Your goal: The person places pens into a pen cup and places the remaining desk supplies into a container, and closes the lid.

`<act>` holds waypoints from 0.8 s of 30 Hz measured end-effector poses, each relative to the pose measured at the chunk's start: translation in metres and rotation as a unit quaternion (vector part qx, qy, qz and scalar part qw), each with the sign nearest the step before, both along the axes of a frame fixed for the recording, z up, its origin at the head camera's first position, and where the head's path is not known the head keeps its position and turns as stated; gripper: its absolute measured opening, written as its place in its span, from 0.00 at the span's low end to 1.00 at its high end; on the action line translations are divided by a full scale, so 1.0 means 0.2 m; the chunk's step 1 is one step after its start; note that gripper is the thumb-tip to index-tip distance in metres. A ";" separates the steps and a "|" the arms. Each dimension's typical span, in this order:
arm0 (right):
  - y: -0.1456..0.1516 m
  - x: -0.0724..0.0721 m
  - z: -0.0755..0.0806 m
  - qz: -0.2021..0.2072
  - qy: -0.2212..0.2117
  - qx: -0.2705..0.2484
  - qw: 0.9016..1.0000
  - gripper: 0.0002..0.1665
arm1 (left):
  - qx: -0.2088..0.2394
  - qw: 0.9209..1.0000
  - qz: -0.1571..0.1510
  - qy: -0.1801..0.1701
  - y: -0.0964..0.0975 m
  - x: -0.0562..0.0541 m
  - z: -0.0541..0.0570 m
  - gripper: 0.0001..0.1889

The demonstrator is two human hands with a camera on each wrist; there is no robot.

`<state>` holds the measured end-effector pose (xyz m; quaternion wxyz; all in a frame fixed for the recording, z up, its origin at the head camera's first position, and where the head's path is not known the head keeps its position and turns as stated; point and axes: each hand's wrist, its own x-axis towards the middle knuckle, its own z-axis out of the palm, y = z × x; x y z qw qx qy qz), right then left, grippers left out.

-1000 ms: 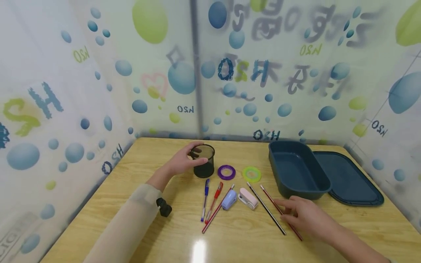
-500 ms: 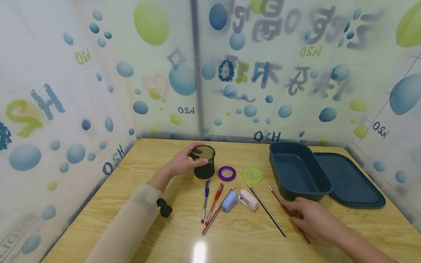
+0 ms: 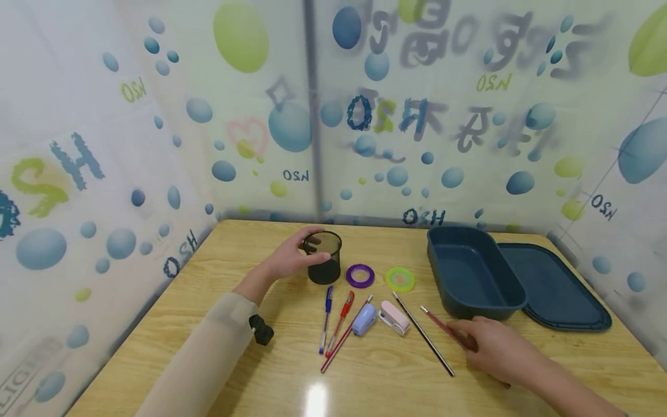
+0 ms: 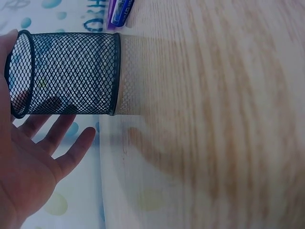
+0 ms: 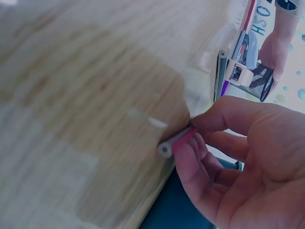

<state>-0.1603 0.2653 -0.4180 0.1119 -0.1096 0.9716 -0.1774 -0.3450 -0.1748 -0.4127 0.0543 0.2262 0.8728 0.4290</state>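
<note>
My left hand (image 3: 286, 258) holds the black mesh pen cup (image 3: 324, 271) upright on the table, thumb across its rim and fingers round the far side. In the left wrist view the mesh cup (image 4: 76, 71) looks empty, and some fingers show behind it. My right hand (image 3: 497, 350) pinches a dark red pencil (image 3: 436, 318) between thumb and fingers, low over the table. The right wrist view shows the end of this pencil (image 5: 183, 138) jutting from the fingertips. A black pencil (image 3: 424, 336) lies to the left of that hand.
Blue pen (image 3: 327, 307), red pen (image 3: 346, 304), another red pencil (image 3: 339, 347), blue stapler (image 3: 364, 320) and pink stapler (image 3: 394, 317) lie mid-table. Behind are purple (image 3: 360, 284) and yellow-green (image 3: 399, 288) tape rolls. A dark blue bin (image 3: 484, 310) stands right, beside its lid (image 3: 563, 289).
My right hand has moved slightly right and toward me, and the red pencil has shifted and turned with it. The left hand stays on the pen cup.
</note>
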 end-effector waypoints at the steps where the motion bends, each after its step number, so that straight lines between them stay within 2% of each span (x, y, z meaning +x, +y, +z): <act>1: -0.01 0.00 0.00 -0.002 -0.001 0.002 1.000 0.33 | 0.002 1.000 0.000 -0.002 0.00 0.00 0.00 0.44; 9: -0.02 0.01 0.00 -0.005 0.017 0.015 1.000 0.33 | 0.010 1.000 -0.005 0.000 0.00 0.00 0.00 0.42; 14: -0.02 0.02 0.02 0.000 0.032 0.001 1.000 0.32 | 0.009 1.000 -0.003 0.002 0.00 0.00 0.00 0.41; 24: -0.07 0.02 0.09 -0.004 0.012 -0.109 0.994 0.28 | 0.007 1.000 0.001 -0.005 0.00 0.00 0.00 0.42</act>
